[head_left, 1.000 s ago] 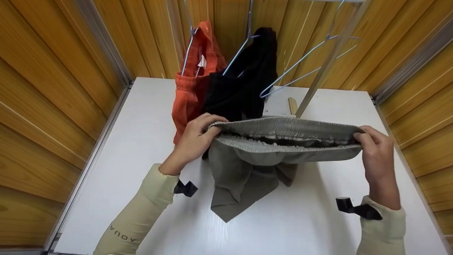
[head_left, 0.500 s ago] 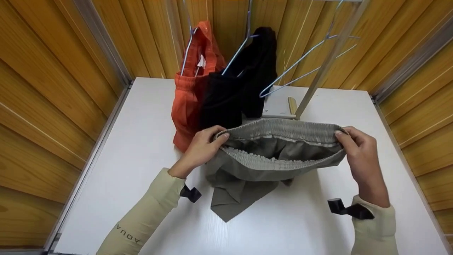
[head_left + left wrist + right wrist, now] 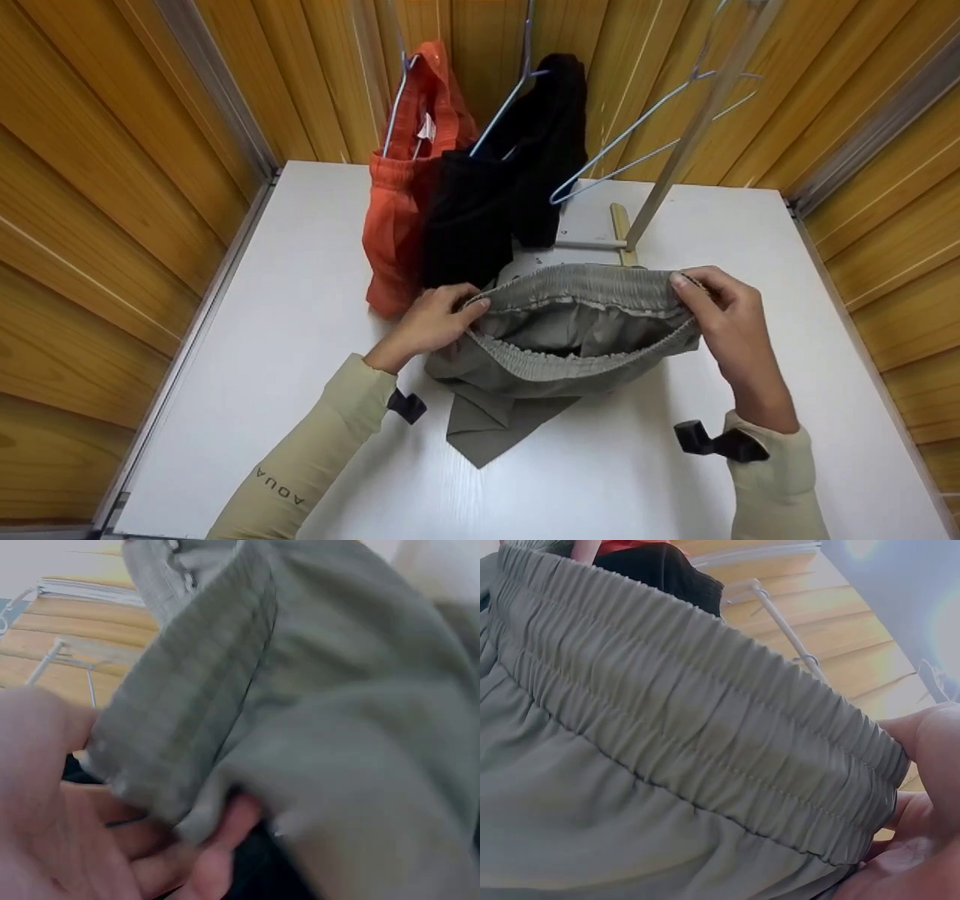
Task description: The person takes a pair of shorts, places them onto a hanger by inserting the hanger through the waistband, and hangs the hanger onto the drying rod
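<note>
Grey-green shorts with a gathered elastic waistband are held up over the white table, the waist spread wide and facing up. My left hand pinches the left end of the waistband, thumb on the inside edge. At the opposite end, my right hand grips the band, its thumb over the rim. One leg hangs down with its hem corner low on the table. In the right wrist view the ribbed waistband stretches across to the right hand. The left wrist view shows fingers tucked under the cloth.
Red shorts and black shorts hang on wire hangers at the back. To their right hangs a bare blue wire hanger, beside the slanting post of a rack. Wood-panelled walls enclose the white table.
The right hand has moved left, toward the left hand, and both have come slightly lower. The waistband, earlier pulled nearly straight and narrow, has slackened and its opening has widened.
</note>
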`<action>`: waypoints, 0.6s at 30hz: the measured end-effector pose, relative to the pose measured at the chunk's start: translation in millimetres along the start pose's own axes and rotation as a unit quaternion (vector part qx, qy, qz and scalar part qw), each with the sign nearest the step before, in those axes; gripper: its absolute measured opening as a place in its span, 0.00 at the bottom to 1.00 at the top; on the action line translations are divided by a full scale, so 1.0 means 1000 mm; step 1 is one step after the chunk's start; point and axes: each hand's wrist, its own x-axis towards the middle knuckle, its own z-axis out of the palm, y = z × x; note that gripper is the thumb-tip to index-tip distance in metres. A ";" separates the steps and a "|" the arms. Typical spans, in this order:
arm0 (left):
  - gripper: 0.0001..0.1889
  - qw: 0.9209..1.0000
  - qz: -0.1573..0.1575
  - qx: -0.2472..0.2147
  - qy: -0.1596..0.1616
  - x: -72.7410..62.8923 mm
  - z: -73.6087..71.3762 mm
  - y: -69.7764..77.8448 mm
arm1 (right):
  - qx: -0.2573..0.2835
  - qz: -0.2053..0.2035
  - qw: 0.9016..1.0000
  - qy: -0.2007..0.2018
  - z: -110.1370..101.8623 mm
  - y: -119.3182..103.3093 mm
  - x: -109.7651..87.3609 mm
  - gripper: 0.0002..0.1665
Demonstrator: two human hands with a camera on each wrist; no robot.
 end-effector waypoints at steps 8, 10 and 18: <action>0.13 0.996 0.012 0.072 -0.047 0.002 0.002 -0.005 | 0.013 -0.008 1.000 -0.002 0.007 -0.004 0.000 0.15; 0.14 0.995 0.012 0.084 -0.045 0.003 0.005 -0.005 | 0.017 -0.010 1.000 -0.004 0.010 -0.005 0.000 0.15; 0.17 0.994 0.010 0.087 -0.061 0.007 0.011 0.002 | 0.016 -0.008 1.000 -0.022 0.021 -0.006 0.000 0.16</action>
